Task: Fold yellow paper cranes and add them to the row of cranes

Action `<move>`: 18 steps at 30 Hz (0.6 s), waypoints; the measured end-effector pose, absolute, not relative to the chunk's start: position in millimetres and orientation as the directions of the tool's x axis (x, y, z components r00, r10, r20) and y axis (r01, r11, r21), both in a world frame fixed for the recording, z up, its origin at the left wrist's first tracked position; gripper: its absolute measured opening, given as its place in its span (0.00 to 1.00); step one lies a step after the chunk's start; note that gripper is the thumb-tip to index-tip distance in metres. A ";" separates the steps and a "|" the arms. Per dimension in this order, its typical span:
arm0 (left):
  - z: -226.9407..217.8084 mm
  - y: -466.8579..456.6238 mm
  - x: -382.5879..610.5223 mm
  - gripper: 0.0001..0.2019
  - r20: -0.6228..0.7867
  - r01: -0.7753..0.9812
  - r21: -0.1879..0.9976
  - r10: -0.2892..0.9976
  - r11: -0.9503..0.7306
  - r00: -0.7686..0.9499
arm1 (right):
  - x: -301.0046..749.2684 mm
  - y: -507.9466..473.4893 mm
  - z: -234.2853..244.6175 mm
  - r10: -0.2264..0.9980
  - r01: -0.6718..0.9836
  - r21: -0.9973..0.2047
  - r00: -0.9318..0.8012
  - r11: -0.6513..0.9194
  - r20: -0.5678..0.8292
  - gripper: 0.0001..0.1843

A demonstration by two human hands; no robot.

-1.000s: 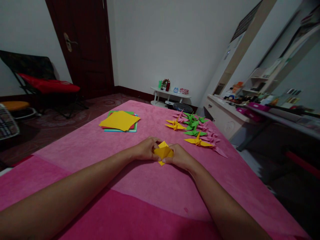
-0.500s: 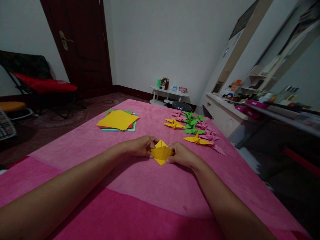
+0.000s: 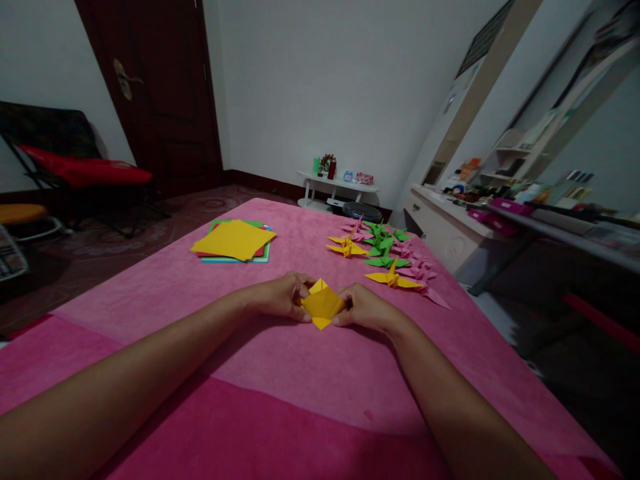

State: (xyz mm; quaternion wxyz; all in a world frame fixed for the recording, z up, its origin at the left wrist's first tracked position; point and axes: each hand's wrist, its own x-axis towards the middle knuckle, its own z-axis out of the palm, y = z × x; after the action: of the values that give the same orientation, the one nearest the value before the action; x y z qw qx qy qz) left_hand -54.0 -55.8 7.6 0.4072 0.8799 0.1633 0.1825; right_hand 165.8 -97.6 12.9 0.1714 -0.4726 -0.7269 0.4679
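Note:
A half-folded piece of yellow paper (image 3: 321, 305) lies on the pink cloth (image 3: 280, 380) between my hands. My left hand (image 3: 280, 297) pinches its left edge with curled fingers. My right hand (image 3: 364, 308) grips its right edge, thumb and fingers closed on the paper. Both forearms rest on the cloth.
A stack of coloured paper sheets (image 3: 234, 241), yellow on top, lies at the far left of the cloth. Several folded paper cranes (image 3: 387, 261) in yellow, green and pink sit at the far right. A desk with clutter (image 3: 480, 207) stands right; a chair (image 3: 75, 170) stands left.
The paper has been pressed a little flatter between my hands, which stay at its two edges. The view has drifted slightly.

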 end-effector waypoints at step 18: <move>-1.2 -66.2 -43.5 0.26 0.205 0.444 0.619 0.679 -0.648 0.705 | 148.3 -105.3 12.4 0.939 0.612 -0.791 -0.280 0.013 -0.201 0.08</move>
State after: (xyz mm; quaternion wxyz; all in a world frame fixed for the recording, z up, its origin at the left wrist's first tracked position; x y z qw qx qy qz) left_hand -43.5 -66.2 -1.2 0.2732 0.8819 0.3184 0.2149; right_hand 148.3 -105.3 12.4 0.1970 -0.5669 -0.6838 0.4150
